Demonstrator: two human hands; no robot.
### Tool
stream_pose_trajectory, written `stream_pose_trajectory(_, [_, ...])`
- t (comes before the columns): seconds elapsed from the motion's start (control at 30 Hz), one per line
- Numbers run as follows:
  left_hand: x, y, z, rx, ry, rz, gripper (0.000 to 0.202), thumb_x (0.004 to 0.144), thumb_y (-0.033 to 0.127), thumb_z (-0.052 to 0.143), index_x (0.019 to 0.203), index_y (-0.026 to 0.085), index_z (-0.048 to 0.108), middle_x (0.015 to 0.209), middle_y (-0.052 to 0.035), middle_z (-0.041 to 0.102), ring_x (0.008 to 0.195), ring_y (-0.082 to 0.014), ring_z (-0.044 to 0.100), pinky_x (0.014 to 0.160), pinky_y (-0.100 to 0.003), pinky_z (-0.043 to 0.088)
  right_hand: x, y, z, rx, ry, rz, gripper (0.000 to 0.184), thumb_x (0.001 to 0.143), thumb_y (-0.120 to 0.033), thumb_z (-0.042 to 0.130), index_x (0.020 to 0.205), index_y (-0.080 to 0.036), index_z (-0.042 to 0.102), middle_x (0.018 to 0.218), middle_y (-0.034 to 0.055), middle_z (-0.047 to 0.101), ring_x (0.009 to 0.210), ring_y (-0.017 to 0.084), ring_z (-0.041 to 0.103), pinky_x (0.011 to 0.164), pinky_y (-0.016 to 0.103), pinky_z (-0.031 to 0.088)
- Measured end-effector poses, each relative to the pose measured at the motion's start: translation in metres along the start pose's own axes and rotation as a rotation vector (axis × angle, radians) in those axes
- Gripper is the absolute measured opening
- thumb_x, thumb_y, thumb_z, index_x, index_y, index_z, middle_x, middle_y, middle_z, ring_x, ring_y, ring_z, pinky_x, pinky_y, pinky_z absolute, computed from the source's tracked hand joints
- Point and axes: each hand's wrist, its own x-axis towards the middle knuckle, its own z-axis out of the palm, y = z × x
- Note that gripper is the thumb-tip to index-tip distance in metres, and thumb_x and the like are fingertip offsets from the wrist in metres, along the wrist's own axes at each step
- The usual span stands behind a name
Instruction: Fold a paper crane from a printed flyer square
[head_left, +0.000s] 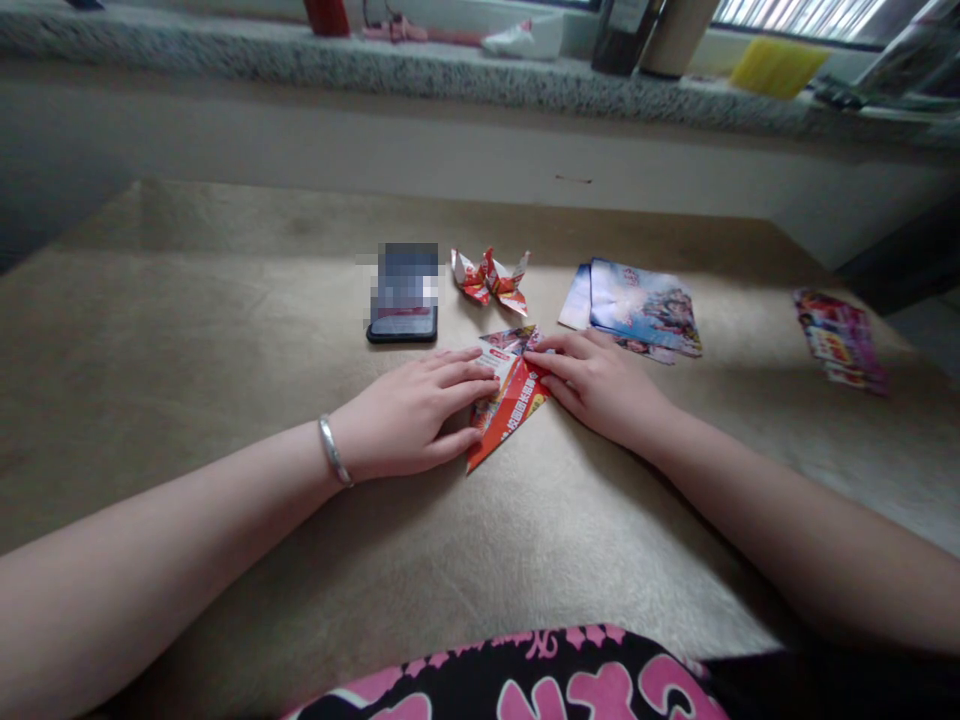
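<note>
A folded sheet of red printed paper (511,400) lies flat on the beige table (225,330), creased into a pointed, triangular shape. My left hand (409,415), with a silver bangle at the wrist, lies flat on its left side with fingers stretched out. My right hand (596,385) presses its fingertips on the paper's right edge, fingers extended. Neither hand grips anything. Just behind the paper sits a finished folded paper figure (491,278) in red and white.
A dark phone (405,295) lies left of the paper figure. A stack of colourful printed sheets (645,308) lies at the right, another sheet (840,340) farther right. A stone ledge (375,65) with assorted items runs along the back.
</note>
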Motion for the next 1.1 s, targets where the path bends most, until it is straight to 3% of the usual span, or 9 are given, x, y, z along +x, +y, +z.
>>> stream_pose_trajectory(0.2, [0.001,0.004,-0.002,0.019,-0.031,0.024,0.049,0.089,0.043,0.048,0.133,0.02,0.048,0.134,-0.0095,0.049,0.122,-0.0256,0.047,0.113,-0.045,0.029,0.002,0.0,0.001,0.065,0.006,0.006,0.034,0.092,-0.031,0.048,0.12,-0.021,0.063,0.123,0.009,0.061,0.109,0.027,0.053,0.095,0.046,0.044])
stream_pose_trajectory(0.5, [-0.001,-0.001,0.002,-0.02,-0.035,0.045,0.067,0.083,0.053,0.054,0.14,0.022,0.038,0.145,-0.0096,0.039,0.132,-0.028,0.037,0.113,-0.045,0.024,0.0,0.002,-0.002,0.19,0.026,0.039,0.038,0.085,-0.033,0.057,0.12,-0.02,0.061,0.123,0.0121,0.061,0.114,0.027,0.054,0.099,0.048,0.042])
stream_pose_trajectory(0.87, [-0.001,-0.006,0.0,-0.062,-0.081,0.063,0.084,0.074,0.065,0.06,0.142,0.023,0.034,0.148,-0.0099,0.035,0.134,-0.0295,0.034,0.113,-0.046,0.022,-0.004,0.006,-0.003,0.251,0.035,0.015,0.027,0.08,-0.031,0.065,0.105,-0.022,0.067,0.116,0.0092,0.065,0.109,0.025,0.057,0.097,0.044,0.045])
stream_pose_trajectory(1.1, [0.003,-0.008,0.002,-0.046,-0.047,0.066,0.044,0.095,0.04,0.041,0.137,0.025,0.042,0.143,-0.0066,0.043,0.131,-0.0235,0.039,0.111,-0.042,0.028,-0.004,0.007,-0.006,0.444,0.03,0.094,0.012,0.086,-0.03,0.057,0.091,-0.022,0.064,0.107,0.0068,0.067,0.103,0.021,0.06,0.095,0.042,0.044])
